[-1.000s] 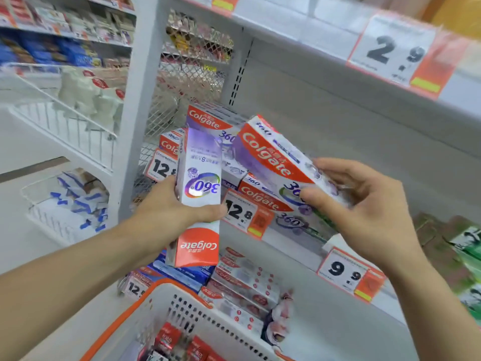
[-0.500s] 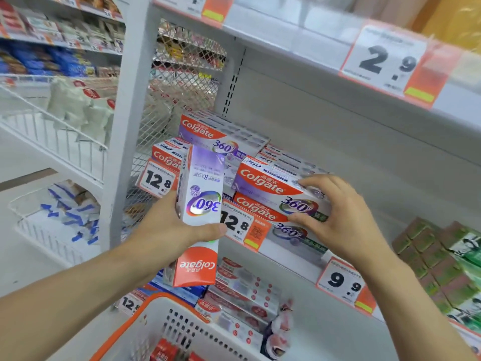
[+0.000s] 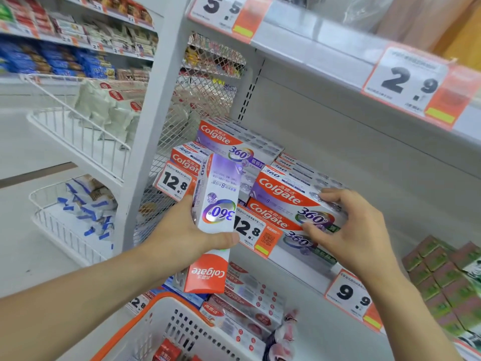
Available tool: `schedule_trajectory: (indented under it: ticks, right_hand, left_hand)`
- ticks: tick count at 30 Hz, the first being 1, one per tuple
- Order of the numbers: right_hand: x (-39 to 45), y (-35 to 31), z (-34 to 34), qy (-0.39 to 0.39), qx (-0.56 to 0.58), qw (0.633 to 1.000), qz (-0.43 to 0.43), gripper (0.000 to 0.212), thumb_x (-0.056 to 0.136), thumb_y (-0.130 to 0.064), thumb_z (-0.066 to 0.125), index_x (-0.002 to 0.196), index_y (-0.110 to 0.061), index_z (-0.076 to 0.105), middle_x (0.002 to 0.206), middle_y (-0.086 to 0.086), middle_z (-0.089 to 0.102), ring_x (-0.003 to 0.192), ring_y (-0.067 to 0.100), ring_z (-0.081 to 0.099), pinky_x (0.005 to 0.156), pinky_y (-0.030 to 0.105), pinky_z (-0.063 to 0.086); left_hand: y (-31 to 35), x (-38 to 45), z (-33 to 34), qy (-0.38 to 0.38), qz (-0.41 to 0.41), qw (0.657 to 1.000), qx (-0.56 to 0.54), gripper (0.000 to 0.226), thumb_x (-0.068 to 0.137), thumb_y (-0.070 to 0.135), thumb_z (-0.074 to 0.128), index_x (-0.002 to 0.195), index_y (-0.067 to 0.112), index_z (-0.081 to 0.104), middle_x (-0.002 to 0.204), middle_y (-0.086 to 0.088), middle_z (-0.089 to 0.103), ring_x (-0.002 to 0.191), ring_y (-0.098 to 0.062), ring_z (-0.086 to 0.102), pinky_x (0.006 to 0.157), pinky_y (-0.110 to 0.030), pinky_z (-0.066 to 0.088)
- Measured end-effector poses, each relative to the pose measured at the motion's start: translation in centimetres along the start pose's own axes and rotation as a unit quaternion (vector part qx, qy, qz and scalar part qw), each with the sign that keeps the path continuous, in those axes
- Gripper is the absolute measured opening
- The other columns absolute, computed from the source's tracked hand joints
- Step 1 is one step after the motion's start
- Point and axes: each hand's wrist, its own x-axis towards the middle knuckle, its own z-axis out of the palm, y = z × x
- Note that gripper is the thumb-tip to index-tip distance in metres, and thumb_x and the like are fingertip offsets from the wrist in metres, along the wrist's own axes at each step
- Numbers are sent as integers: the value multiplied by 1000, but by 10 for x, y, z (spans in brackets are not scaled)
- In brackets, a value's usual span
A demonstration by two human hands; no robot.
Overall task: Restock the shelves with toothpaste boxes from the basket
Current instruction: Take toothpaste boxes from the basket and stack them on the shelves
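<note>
At the bottom centre of the frame, nearest you, sits the white basket (image 3: 166, 332) with its orange rim, and red toothpaste boxes (image 3: 166, 351) show inside it. Just above the basket, your left hand (image 3: 182, 235) grips a Colgate 360 box (image 3: 216, 217) stood on end and upside down, thumb across its front and fingers curled behind it. To the right of centre, your right hand (image 3: 348, 230) has its fingers curled over the top and its thumb on the front of the upper Colgate box (image 3: 286, 194), which lies flat on another box of the same kind at the shelf edge (image 3: 299, 272). A 12.8 price tag (image 3: 256, 231) hangs on that edge between your hands, and a 9.9 tag (image 3: 351, 295) lies farther right. Behind, in the middle of the frame, a taller stack of Colgate boxes (image 3: 234, 142) stands against the mesh side panel (image 3: 203, 100). Green boxes (image 3: 442, 269) fill the lower right. At upper right, the shelf above carries a 2.9 tag (image 3: 408, 82).
</note>
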Motion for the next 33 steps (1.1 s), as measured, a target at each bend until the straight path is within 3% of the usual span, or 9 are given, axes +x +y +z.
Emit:
schedule_trajectory:
  ticks: [4,8,17,20,23,26,28,30,33]
  right_hand:
    - [0,-1,0,1,1,1000,10,58,64,-28,93,115,-19,66,117,-8,66,103,6,57,96,29,51]
    - [1,0,0,-3,8,1000,27,60,63,-27,94,115,-19,66,116,-9,65,101,6,58,91,24,50]
    - [-3,-3,0,-19,8,999,41,61,67,-30,91,120,-23,63,120,-7,65,106,14,63,93,43,57]
    - [-4,-7,-4,44,-61,997,-26,59,68,-38,88,119,-21,64,125,0,62,118,21,55,100,51,47]
    - [-12,-30,-8,146,-8,978,-150,33,76,-26,84,101,-12,69,103,1,67,97,18,61,86,39,52]
    - [-24,-60,-4,36,129,980,-149,22,80,-27,83,95,-23,68,87,-12,68,76,8,65,68,28,53]
    - [-32,-75,3,-133,226,964,-44,50,72,-47,84,115,-38,60,100,-17,67,83,8,69,69,31,58]
    - [-40,-81,10,-255,252,933,2,86,63,-54,87,135,-48,41,119,-24,63,98,4,67,79,31,59]
    - [-44,-86,14,-265,298,916,31,97,65,-33,93,141,-47,35,127,-24,61,107,3,66,87,30,58]
  left_hand:
    - [-1,0,-1,-2,-8,1000,1,58,62,28,93,109,31,59,92,9,76,75,-10,74,59,-23,57]
    - [-2,0,0,-2,-11,1000,-9,56,63,24,92,108,30,59,89,10,75,70,-7,73,51,-18,54]
    - [-2,-1,3,-27,-13,999,-19,59,64,23,91,113,27,60,89,9,77,74,-12,75,56,-22,57]
    - [0,-2,5,-40,-5,998,-38,57,66,24,88,115,26,59,93,6,77,77,-16,75,62,-28,59]
    - [3,-4,8,-83,-8,992,-93,58,75,11,85,122,27,56,98,1,78,84,-21,76,66,-34,60]
    - [1,-6,12,-132,-1,982,-136,65,68,11,67,129,29,53,111,-4,76,102,-28,72,88,-50,57]
    - [2,-10,16,-154,21,976,-151,65,70,7,63,131,27,55,117,-7,73,108,-32,69,95,-55,53]
    - [3,-15,20,-146,61,978,-138,57,81,8,68,132,29,57,117,-7,72,105,-30,71,90,-51,58]
    - [6,-19,21,-96,115,984,-95,66,75,27,81,133,43,55,111,-4,71,98,-23,74,83,-39,61]
